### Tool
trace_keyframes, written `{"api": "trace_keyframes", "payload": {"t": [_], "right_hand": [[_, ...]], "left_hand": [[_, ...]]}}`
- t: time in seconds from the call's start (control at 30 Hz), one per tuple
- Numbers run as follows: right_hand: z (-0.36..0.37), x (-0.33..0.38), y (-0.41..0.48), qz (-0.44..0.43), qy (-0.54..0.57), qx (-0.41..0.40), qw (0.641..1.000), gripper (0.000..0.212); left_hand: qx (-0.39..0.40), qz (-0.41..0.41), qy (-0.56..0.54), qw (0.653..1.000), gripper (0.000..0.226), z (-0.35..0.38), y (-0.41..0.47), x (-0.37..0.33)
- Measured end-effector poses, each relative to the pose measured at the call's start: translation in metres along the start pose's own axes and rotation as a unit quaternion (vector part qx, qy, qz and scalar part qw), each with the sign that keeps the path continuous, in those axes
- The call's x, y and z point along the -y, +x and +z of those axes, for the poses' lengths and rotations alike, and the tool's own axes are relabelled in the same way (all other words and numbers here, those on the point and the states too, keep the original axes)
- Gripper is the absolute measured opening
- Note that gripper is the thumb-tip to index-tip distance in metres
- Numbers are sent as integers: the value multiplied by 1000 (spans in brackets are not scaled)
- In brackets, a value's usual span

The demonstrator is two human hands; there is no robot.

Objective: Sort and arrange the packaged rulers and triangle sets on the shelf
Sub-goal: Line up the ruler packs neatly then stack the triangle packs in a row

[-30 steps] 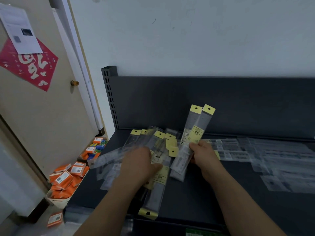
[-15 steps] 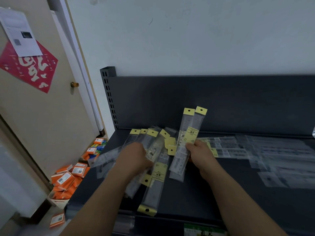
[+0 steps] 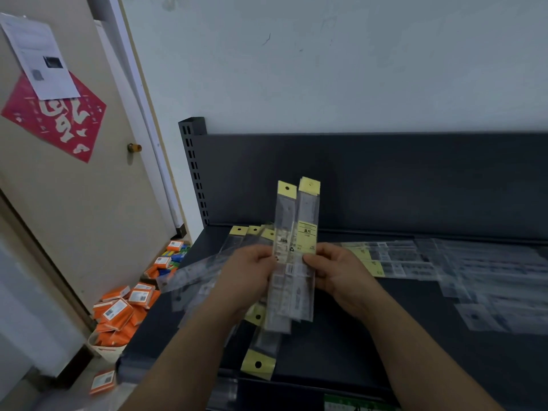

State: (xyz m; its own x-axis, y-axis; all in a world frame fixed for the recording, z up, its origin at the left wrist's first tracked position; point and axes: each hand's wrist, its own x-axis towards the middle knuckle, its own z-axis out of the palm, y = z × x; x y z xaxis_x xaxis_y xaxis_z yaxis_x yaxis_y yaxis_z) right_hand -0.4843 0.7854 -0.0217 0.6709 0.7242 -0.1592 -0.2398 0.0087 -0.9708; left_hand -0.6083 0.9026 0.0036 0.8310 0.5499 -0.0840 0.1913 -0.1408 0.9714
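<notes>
Ruler packs (image 3: 297, 232) with yellow tops stand almost upright in the middle, held up just above the dark shelf (image 3: 370, 336). Both hands hold this bunch. The left hand (image 3: 252, 277) has its grip closed on the left edge of the packs. The right hand (image 3: 338, 271) has its grip closed on the right edge, with the thumb pressed on the front. The yellow tops point up, in front of the shelf's dark back panel (image 3: 400, 179). Under the hands, loose ruler packs (image 3: 235, 243) lie in a messy pile on the left part of the shelf. One long pack (image 3: 261, 351) reaches the near edge, with its yellow tab there. To the right, flat clear packs (image 3: 474, 262) lie spread over the shelf; what is inside them is too blurry to tell. Down on the floor at the left sit orange boxes (image 3: 124, 310), beside a pale door (image 3: 74, 218) with a red paper (image 3: 56, 123) on it.
</notes>
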Motion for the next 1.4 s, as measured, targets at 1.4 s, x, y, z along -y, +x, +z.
{"api": "trace_keyframes", "payload": {"t": [1.4], "right_hand": [[10, 0, -9, 3, 15, 33, 999, 20]], "left_hand": [[-75, -10, -1, 997, 14, 11, 10, 4]]}}
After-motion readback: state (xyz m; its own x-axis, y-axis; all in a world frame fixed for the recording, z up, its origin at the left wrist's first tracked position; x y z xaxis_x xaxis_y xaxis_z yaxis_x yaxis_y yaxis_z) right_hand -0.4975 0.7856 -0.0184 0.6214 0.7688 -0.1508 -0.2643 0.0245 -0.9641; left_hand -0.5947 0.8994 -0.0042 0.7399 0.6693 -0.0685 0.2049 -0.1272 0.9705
